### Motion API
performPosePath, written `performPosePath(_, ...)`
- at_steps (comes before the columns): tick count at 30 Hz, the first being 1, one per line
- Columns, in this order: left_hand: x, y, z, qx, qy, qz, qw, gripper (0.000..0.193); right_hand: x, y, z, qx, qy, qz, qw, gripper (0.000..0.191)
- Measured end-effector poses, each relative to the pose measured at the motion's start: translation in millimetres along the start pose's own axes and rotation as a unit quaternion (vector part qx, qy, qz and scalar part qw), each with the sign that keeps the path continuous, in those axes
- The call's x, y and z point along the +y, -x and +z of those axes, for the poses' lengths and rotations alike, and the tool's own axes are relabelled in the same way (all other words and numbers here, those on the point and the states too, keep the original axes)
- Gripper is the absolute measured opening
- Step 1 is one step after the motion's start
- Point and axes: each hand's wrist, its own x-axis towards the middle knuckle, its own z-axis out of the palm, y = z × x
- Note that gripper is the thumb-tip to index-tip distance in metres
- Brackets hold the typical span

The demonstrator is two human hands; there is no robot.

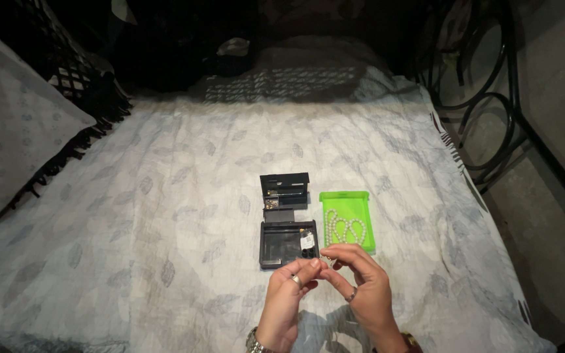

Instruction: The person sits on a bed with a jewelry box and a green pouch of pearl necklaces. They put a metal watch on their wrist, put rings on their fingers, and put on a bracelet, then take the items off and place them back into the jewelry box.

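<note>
Near the bottom centre of the head view, above a pale leaf-patterned bedspread, two bare hands are brought together, fingertips meeting. A tiny pale metallic piece, perhaps a small item of jewellery, is pinched between the fingertips of the left hand and the right hand; both are closed on it, though which hand bears most of the hold cannot be told. A ring is worn on a finger of each hand, and a watch or bracelet is seen at each wrist, cut off by the lower edge. Just beyond the fingertips, slightly to the left, an open black box is laid flat, with a small white tag inside near its right wall. Its long side runs left to right, and the left hand is the nearer one. Farther away, a second black tray with small metal bits is set. Just beside the box, to the right, a green tray holding a looped pearl necklace is placed lengthwise away from the person. The pinched piece is too small to identify, and the far end of the bed is lost in darkness.
</note>
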Motion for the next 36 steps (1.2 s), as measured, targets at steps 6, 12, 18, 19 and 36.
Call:
performPosePath(6,1,2,1,-0.027,0.037,-0.015,0.999,0.02,5,2,4,0.008,-0.09,0.031,0.995,0.032)
performPosePath(12,1,3,-1,-0.094,0.122,-0.062,0.986,0.02,8,9,6,0.04,-0.259,0.152,0.953,0.027)
performPosePath(18,-5,5,3,-0.077,0.105,-0.05,0.99,0.018,21,8,0,0.052,-0.313,0.114,0.941,0.027)
performPosePath(19,-6,6,7,-0.078,0.08,-0.014,0.994,0.018,22,9,-1,0.059,-0.31,0.113,0.942,0.027)
performPosePath(36,25,43,27,-0.109,-0.613,0.434,0.651,0.098,31,1,-24,0.151,-0.305,0.174,0.924,0.033)
